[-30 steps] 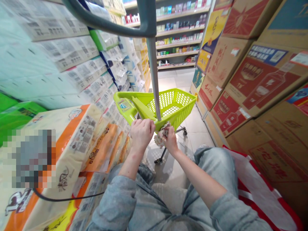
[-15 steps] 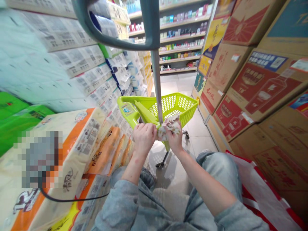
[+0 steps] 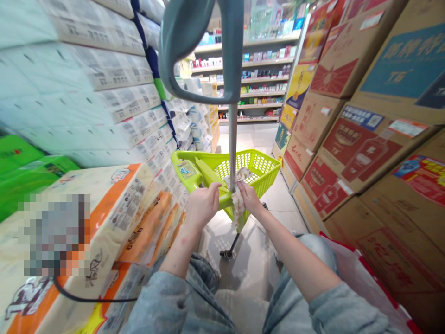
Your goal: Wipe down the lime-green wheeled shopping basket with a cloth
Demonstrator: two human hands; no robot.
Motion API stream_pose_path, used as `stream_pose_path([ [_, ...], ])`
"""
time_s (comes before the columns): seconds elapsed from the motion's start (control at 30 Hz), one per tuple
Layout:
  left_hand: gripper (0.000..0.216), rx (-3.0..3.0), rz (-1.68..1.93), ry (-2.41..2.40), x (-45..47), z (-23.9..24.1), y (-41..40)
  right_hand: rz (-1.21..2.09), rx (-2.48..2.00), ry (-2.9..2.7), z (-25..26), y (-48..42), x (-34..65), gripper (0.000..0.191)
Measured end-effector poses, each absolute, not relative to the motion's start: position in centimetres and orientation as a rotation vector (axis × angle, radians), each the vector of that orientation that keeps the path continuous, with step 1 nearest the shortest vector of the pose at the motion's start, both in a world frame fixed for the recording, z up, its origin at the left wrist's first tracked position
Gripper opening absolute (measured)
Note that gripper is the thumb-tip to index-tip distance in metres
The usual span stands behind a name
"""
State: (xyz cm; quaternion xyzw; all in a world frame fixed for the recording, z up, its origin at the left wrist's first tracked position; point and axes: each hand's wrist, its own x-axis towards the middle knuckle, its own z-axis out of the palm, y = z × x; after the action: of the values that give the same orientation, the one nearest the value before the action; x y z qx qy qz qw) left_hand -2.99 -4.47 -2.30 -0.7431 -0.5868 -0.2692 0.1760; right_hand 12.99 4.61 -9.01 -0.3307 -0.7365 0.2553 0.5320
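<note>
A lime-green shopping cart with a slatted basket stands in front of me. A grey metal pole with a big grey loop handle rises at its near side. My right hand is closed on a crumpled, patterned whitish cloth, pressing it against the foot of the pole. Part of the cloth lies behind the pole and its lower end hangs down over the cart's near corner. My left hand is closed at the cart's near rim, left of the pole; its fingertips are partly hidden.
Stacked tissue packs line the left side, with a large orange-and-cream pack close by. Cardboard cartons are piled on the right. A red-edged bag lies by my right knee. Stocked shelves stand at the far end.
My hands, side by side on the cloth before, are now apart, the left one off it. The cloth now stretches around the pole and hangs down. The view has tilted up slightly.
</note>
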Motion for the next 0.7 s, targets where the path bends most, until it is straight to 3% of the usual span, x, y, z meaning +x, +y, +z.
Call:
stream_pose_path([
  [0.1, 0.026, -2.113, -0.768, -1.737, -3.5, -1.5, -3.8, 0.644, -0.761, -1.817, -8.5, 4.5, 13.0, 0.049],
  [0.3, 0.027, -2.066, -0.755, -1.772, -3.2, -2.0, -3.6, 0.398, -0.788, -1.818, -8.5, 2.7, 11.4, 0.035],
  [0.43, 0.025, -2.086, -0.778, -1.736, -3.1, -2.4, -3.8, 0.382, -0.859, -1.643, -6.3, 2.6, 10.4, 0.040],
  [0.7, 0.024, -2.121, -1.019, -1.713, -3.0, -2.7, -4.4, 0.984, -0.612, -1.480, -1.3, 3.8, 10.8, 0.062],
])
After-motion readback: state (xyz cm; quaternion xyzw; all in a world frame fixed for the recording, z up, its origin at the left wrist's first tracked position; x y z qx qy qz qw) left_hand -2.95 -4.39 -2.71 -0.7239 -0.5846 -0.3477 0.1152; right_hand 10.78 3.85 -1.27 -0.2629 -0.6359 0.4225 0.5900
